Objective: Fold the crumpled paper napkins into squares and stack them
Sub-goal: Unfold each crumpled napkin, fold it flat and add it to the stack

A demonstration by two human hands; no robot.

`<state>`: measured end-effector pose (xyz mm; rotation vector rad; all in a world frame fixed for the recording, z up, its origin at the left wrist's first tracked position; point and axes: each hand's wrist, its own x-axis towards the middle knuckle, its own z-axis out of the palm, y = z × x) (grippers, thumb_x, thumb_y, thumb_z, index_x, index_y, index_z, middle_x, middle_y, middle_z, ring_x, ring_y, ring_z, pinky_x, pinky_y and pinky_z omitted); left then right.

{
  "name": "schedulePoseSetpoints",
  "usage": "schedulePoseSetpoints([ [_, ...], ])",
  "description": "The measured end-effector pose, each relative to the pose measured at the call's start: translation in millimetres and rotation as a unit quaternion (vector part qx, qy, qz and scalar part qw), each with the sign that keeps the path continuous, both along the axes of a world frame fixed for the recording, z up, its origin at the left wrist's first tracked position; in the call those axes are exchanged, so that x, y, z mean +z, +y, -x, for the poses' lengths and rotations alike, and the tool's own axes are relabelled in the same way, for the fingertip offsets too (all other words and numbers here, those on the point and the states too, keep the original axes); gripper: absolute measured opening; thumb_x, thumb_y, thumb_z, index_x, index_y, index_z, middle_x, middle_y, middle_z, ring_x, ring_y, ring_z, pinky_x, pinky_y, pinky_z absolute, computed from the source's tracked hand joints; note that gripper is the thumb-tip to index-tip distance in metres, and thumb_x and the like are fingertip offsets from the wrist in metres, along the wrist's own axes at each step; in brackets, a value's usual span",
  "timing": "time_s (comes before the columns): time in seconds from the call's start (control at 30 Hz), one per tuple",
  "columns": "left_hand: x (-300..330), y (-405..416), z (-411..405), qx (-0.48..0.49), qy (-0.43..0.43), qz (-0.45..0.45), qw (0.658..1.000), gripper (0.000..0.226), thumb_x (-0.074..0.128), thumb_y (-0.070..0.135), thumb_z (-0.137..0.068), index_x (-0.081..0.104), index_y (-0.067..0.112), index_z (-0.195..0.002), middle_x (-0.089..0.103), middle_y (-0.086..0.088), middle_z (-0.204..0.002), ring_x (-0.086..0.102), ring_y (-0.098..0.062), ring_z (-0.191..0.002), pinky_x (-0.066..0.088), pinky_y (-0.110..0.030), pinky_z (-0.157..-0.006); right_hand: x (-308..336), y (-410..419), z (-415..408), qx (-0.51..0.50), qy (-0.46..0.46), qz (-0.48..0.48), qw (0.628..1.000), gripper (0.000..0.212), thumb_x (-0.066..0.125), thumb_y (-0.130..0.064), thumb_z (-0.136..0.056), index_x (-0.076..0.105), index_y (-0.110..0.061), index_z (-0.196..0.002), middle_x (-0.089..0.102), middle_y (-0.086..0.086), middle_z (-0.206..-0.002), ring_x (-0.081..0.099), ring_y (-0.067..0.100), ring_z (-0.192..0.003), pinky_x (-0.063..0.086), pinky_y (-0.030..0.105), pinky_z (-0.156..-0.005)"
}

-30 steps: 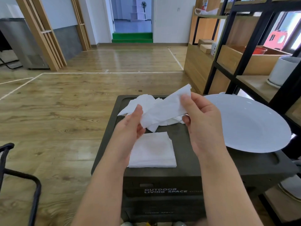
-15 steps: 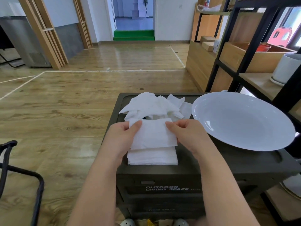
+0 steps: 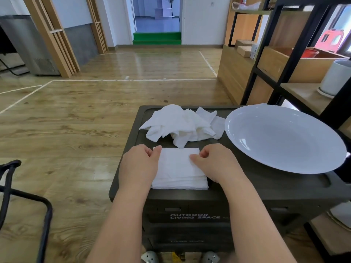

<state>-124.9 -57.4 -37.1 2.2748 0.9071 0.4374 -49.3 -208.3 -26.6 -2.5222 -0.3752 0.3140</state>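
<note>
Both hands sit on the stack (image 3: 179, 169) of folded napkins at the near edge of the dark box (image 3: 247, 188). Left hand (image 3: 140, 164) is at the stack's left edge, thumb on the top sheet near the far-left corner, fingers curled. Right hand (image 3: 214, 164) is on the right side, thumb laid on the top sheet, fingers curled at the far-right corner. Looks like each pinches the top napkin's far corner, but the fingertips are mostly hidden, so can't tell for sure. Top sheet lies flat and square w/ the stack under it. Crumpled pile (image 3: 182, 124) sits just behind the stack, toward the box's far edge. White plate (image 3: 284, 139) is on the box to the right, just beside the pile and apart from the stack.
</note>
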Motion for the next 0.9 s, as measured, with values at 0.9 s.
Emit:
schedulePoseSetpoints([
  [0.9,-12.1,-18.2,-11.9,-0.088,0.016,-0.067,0.994,0.008,0.046,0.026,-0.097,0.053,0.022,-0.096,0.056,0.007,-0.091,0.049,-0.010,-0.077,0.031,-0.023,-0.057,-21.4,48.1,19.6,0.011,-0.162,0.032,0.986,0.021,0.040,-0.033,-0.099,0.047,-0.014,-0.102,0.054,0.000,-0.087,0.047,0.016,-0.068,0.024,0.024,-0.046],
])
